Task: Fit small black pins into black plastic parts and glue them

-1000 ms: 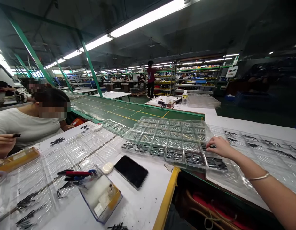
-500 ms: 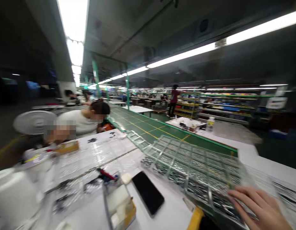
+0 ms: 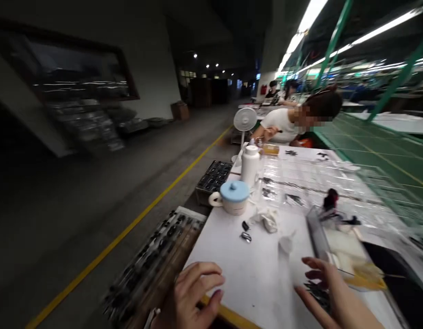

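My left hand hovers at the near edge of the white table. Its fingers are loosely bent, the thumb stands apart, and nothing shows between them. My right hand is open, thumb and fingers spread, over a small heap of dark parts. Whether it touches them I cannot tell. Just beyond it lies a clear box with pale contents and yellow tape. Two small dark pieces rest farther up the table, by a crumpled tissue.
A mug with a blue lid and a white bottle stand at the table's left edge. Trays of dark parts sit low on the left. Across the table a co-worker in a white top leans forward, near a fan.
My view has swung left, toward the aisle. My right hand has left the compartment tray and is now over the dark parts; my left hand has come into view.
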A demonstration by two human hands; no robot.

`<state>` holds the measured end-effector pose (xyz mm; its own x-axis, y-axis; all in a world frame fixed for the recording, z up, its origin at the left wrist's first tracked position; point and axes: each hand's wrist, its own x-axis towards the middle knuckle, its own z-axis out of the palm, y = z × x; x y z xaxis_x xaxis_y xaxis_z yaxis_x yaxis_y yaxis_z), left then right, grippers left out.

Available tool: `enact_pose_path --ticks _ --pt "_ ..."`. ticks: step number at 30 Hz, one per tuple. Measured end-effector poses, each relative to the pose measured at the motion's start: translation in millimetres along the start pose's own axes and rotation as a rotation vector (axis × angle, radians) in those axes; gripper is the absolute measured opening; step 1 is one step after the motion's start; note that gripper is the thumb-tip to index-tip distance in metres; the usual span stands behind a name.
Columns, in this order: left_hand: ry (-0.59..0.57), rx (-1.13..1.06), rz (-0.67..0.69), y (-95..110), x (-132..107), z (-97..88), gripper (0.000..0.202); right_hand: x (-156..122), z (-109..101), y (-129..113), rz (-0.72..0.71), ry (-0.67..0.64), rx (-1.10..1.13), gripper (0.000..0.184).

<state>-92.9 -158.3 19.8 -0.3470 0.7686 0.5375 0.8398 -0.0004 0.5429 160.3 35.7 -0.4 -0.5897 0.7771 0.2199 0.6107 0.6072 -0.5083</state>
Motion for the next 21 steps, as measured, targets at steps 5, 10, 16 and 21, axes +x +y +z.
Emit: enact_pose_path --ticks 5,10,16,21 --pt "-0.058 -0.021 -0.093 -41.5 -20.1 -3.0 0.014 21.6 22.9 13.3 0.301 -0.071 0.059 0.075" --pt "-0.471 -0.046 -0.163 -42.3 25.6 11.2 0.019 38.2 30.6 14.0 0.338 -0.031 0.016 0.080" --pt "-0.592 -0.074 -0.150 -32.4 101.6 75.8 0.028 52.7 43.0 15.8 0.319 -0.004 0.012 0.055" --pt "-0.605 -0.014 -0.191 -32.9 118.0 108.9 0.019 63.2 57.5 21.0 0.248 0.095 0.047 0.040"
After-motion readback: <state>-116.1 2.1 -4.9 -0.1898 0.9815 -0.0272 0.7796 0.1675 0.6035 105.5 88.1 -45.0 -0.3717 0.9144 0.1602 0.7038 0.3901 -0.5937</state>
